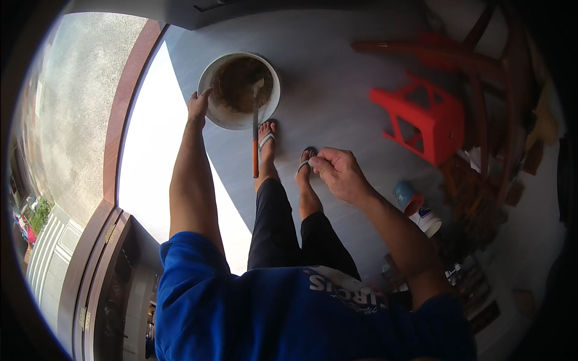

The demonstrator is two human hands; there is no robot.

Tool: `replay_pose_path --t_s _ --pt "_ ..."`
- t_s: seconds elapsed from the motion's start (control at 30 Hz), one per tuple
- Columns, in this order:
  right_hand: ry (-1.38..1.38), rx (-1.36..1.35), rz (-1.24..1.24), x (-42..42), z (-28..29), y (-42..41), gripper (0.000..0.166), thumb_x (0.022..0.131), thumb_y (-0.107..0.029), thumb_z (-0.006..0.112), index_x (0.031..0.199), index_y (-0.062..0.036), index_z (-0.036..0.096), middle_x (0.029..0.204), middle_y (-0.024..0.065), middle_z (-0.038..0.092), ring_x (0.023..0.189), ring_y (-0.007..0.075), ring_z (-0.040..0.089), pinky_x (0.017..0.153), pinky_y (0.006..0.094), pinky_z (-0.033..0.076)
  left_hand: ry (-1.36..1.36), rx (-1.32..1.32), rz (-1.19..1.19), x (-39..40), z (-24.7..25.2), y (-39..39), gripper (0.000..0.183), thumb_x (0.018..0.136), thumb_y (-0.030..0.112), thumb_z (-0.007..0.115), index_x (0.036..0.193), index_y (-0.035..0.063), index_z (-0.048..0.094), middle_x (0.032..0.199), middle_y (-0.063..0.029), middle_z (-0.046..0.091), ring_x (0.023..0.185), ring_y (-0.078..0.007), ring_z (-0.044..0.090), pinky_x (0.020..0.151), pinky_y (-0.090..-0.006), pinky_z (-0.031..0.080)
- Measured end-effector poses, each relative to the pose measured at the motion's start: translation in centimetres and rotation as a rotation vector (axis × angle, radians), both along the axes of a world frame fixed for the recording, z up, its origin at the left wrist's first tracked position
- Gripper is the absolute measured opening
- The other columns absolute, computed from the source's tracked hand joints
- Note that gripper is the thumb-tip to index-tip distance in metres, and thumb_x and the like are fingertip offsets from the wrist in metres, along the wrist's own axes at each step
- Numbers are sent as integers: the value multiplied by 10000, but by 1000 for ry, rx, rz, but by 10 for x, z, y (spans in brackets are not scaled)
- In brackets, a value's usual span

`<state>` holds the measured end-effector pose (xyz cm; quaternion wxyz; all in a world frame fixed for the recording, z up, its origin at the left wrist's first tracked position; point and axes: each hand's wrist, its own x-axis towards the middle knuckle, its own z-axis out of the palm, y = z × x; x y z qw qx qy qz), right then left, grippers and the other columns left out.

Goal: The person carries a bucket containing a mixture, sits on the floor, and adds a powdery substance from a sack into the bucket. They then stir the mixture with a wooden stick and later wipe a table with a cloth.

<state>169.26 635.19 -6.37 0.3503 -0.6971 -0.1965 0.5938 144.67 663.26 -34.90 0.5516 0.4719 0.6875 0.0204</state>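
Observation:
My left hand [198,107] grips the left rim of a round white bucket [275,97], thumb over the edge. Inside lies a brown, wet-looking mass [235,85]. A long-handled tool [255,149] with an orange grip leans out over the near rim; its pale head rests in the bucket, and its exact kind cannot be told. My right hand [336,173] is raised above my sandalled foot, fingers curled in with thumb against the index finger. Nothing shows in it, and it is apart from the bucket and the tool.
A red plastic stool [433,122] lies tipped on the grey floor at the right, beside dark wooden furniture [483,63]. Nearer are a blue container [404,194] and a white one [426,221]. At the left, a reddish threshold [124,99] borders paving outside, by a folding door [86,289].

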Motion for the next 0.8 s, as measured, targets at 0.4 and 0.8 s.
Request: replay_pose_path --t_s 0.4,0.8 --pt "-94 127 -158 -54 -72 105 358 928 -158 564 1166 109 589 1063 163 672 960 184 639 831 319 518 -574 -128 464 117 269 -173 699 970 460 504 1442 -34 360 1429 -179 446 1335 -263 417 1098 -344 310" --pt "870 129 -315 -58 -11 112 727 1007 -568 281 1508 -41 274 1497 181 381 1381 264 354 1170 377 196 -600 -19 493 116 196 -96 819 947 664 388 1407 -12 430 1345 -180 517 1194 -265 520 1028 -361 394"
